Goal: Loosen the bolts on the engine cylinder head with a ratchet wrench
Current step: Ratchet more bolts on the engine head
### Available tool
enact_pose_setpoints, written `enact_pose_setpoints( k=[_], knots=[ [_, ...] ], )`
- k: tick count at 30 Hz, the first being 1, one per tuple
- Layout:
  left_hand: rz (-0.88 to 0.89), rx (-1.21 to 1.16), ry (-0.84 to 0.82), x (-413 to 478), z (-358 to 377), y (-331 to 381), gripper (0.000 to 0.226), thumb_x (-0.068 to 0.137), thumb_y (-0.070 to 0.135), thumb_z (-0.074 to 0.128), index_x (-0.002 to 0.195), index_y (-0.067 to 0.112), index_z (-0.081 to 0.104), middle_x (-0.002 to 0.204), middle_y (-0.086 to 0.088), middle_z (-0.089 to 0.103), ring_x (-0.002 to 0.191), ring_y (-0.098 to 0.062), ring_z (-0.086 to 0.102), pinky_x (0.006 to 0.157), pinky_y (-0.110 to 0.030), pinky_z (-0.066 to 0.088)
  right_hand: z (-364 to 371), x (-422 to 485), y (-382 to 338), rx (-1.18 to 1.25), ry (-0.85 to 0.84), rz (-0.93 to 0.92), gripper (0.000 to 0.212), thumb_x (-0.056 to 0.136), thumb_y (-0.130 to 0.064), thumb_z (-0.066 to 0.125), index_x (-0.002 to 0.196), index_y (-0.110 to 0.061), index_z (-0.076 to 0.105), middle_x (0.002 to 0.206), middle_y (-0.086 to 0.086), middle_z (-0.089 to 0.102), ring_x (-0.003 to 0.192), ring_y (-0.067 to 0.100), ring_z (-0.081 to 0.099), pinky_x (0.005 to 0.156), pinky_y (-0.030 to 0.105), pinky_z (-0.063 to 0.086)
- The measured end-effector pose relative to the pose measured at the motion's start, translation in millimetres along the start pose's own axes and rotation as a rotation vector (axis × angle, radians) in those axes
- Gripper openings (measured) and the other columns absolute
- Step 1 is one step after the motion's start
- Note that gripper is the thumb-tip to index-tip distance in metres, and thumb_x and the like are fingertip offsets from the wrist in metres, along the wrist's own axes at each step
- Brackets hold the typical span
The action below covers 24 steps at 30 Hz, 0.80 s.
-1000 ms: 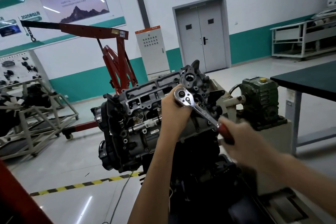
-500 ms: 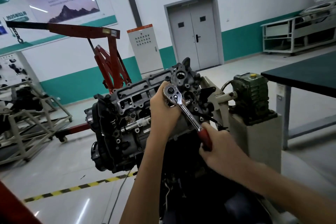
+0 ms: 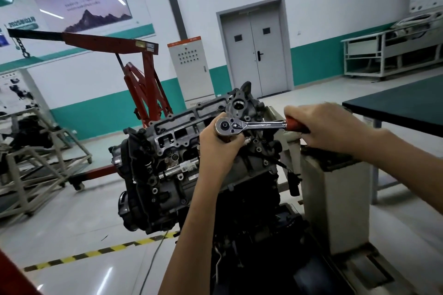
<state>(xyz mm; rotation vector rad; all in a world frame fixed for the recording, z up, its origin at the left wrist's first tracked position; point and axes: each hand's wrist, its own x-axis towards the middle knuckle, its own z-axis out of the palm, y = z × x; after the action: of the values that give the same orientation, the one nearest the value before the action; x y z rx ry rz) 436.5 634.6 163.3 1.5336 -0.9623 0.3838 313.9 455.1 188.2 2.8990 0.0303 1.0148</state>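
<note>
Ratchet wrench (image 3: 251, 125) lies level over the right end of the cylinder head (image 3: 177, 132); left hand (image 3: 220, 143) curls round its drive end, right hand (image 3: 328, 127) grips the red handle (image 3: 296, 126); socket seating hidden, probably engaged; a tilted pull may slip it off, rounding the bolt.

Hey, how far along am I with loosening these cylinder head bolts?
Done: nothing I can confirm; no removed bolts show. In hand: the ratchet wrench sits on the cylinder head, left hand cupping its head, right hand gripping the red handle. Left: unclear how many bolts remain.
</note>
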Motion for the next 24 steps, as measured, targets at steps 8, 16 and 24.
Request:
enact_pose_setpoints(
  k=[8, 16, 24],
  knots=[
    [0.157, 0.069, 0.016, -7, 5, -2, 0.027, 0.072, -0.011, 0.065, 0.081, 0.013, 0.055, 0.070, 0.008, 0.055, 0.064, -0.004, 0.048, 0.062, -0.019, 0.041, 63, -62, -108, 0.708, 0.050, 0.375, 0.040, 0.070, 0.000, 0.065, 0.077, -0.031, 0.040, 0.053, -0.012, 0.045, 0.050, -0.005, 0.053, 0.044, 0.001, 0.030],
    [0.030, -0.013, 0.042, -3, 2, -2, 0.044, 0.076, -0.015, 0.060, 0.062, 0.021, 0.039, 0.057, 0.009, 0.038, 0.053, -0.001, 0.033, 0.053, -0.018, 0.033, 75, -60, -122, 0.741, 0.030, 0.398, 0.033, 0.070, -0.004, 0.063, 0.091, -0.022, 0.046, 0.057, -0.010, 0.046, 0.052, -0.003, 0.051, 0.046, 0.005, 0.033],
    [-0.023, -0.026, -0.034, 2, -2, -2, 0.036, 0.073, -0.010, 0.066, 0.068, 0.024, 0.054, 0.060, 0.011, 0.056, 0.055, -0.005, 0.048, 0.058, -0.017, 0.041, 1, -3, 0, 0.038, -0.009, -0.021, 0.013, 0.074, -0.014, 0.055, 0.086, -0.017, 0.051, 0.059, -0.014, 0.040, 0.047, 0.000, 0.037, 0.047, 0.012, 0.024]
  ],
)
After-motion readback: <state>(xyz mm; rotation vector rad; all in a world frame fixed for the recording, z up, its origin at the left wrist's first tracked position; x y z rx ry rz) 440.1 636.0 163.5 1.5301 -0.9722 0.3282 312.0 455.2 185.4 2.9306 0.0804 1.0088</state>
